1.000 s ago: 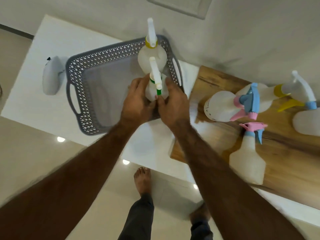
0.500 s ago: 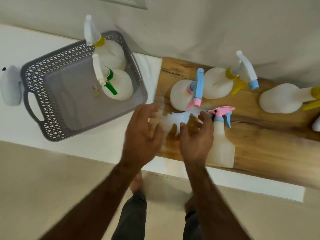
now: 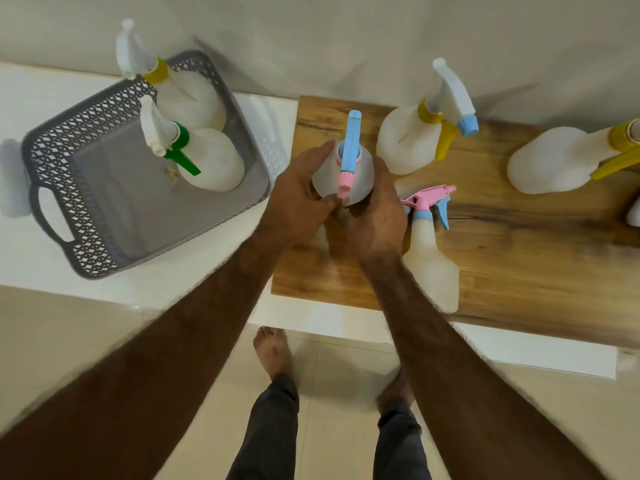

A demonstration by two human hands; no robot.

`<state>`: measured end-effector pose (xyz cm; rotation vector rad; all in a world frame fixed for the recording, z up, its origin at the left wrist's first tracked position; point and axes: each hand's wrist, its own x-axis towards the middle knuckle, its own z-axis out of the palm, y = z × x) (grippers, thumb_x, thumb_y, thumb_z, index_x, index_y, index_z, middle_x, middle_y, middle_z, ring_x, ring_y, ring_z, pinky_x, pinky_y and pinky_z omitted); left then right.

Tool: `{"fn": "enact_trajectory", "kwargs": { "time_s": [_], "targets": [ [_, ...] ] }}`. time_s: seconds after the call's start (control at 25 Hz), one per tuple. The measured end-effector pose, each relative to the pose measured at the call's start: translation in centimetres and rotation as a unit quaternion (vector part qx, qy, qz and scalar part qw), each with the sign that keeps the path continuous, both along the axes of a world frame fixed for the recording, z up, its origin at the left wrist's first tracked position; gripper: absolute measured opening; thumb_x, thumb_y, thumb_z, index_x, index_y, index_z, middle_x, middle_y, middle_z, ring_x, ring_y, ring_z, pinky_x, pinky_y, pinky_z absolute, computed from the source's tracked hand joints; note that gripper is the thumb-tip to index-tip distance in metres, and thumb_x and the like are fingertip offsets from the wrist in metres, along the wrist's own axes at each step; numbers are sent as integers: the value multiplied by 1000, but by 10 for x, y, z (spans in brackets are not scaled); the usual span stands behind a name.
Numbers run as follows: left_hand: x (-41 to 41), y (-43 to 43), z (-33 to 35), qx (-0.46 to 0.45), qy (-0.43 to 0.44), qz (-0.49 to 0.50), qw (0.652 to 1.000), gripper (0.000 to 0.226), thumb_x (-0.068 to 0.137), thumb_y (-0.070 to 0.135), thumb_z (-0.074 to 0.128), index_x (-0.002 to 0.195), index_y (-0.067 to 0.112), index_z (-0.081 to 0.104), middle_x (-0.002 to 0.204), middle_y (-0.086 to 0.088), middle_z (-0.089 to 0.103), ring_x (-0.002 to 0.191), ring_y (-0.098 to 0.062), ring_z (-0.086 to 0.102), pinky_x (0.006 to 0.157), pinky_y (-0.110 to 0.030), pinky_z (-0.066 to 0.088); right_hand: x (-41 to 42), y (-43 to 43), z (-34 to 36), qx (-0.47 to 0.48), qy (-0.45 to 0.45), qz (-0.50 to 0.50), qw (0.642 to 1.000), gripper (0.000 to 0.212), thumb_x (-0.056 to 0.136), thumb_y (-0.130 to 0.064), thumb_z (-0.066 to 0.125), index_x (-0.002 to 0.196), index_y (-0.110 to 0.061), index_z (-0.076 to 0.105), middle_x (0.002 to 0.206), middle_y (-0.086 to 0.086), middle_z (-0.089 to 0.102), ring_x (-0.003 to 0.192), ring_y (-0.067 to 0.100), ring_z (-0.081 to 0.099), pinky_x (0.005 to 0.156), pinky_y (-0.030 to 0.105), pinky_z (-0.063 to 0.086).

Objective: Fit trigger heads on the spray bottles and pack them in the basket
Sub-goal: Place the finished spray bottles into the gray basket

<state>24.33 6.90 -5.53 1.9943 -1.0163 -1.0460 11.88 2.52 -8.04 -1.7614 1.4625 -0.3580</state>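
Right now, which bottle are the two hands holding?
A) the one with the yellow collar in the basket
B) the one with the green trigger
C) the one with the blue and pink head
C: the left hand and the right hand both grip the bottle with the blue and pink head.

Both forearms are bare, with fine dark hair along them that shows most clearly on the one at the right of the frame. The left hand and right hand are bare too. At lower centre, dark grey trousers with creased, loose legs end at the ankles above a bare left foot and right foot.
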Motion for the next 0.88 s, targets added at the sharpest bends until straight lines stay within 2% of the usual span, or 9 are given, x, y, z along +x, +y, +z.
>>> {"fn": "enact_trajectory", "kwargs": {
  "time_s": [0.08,0.12,0.2,0.28,0.36,0.44,0.56,0.68,0.88],
  "targets": [
    [-4,5,3,0,-5,8,1000,67,91,24,75,149,11,45,145,-6,57,133,-23,55,117,-37,47,-2,4,1,-2,18,5,1000,81,82,-56,75,150,-26,42,140,-2,64,129,22,60,112,42,50],
    [-6,11,6,-4,-5,18,1000,66,90,24,76,148,11,47,141,-3,59,130,-21,56,114,-27,49,-2,8,4,-9,26,13,1000,81,82,-57,74,149,-26,43,138,-2,65,127,22,61,111,43,50],
    [-8,23,18,-22,-1,44,999,63,89,24,76,145,10,50,131,4,60,122,-15,58,107,-17,49,-6,16,11,-22,23,27,999,77,81,-50,76,147,-26,45,135,-2,66,123,21,63,107,44,53],
    [-7,42,32,-42,9,71,997,62,89,22,76,144,9,51,134,0,61,124,-17,59,110,-34,53,-5,31,25,-16,-19,25,999,72,82,-39,78,146,-30,46,134,-4,65,121,17,63,101,44,56],
    [-2,65,51,-52,31,96,994,65,87,18,78,146,11,50,140,-4,60,130,-20,57,109,-44,54,3,50,45,-24,-29,33,999,78,80,-56,70,148,-30,44,138,-3,63,126,19,61,103,46,56],
    [6,91,71,-42,40,121,991,69,86,16,79,148,14,49,144,-2,58,134,-18,54,109,-43,54,14,75,62,-33,-34,54,997,83,80,-62,69,150,-26,43,141,1,63,128,23,60,104,50,56],
    [23,129,93,-15,7,140,990,71,85,15,80,149,15,49,148,-1,55,137,-21,52,109,-46,54,33,109,74,-95,-45,96,990,73,79,-34,88,140,-8,56,128,14,71,115,34,70,93,57,61],
    [50,167,103,-13,-1,182,983,73,84,11,81,149,16,49,148,0,53,136,-20,51,106,-45,56,67,136,89,-57,-34,139,988,76,80,-55,77,142,-20,52,128,3,70,115,23,67,96,47,61],
    [106,204,97,-42,-22,234,971,68,84,10,81,146,11,53,143,-3,58,133,-25,55,102,-45,58,131,160,96,-35,-41,198,979,85,81,-59,73,152,-26,39,138,-4,63,122,19,61,97,45,58]
  ]
}}
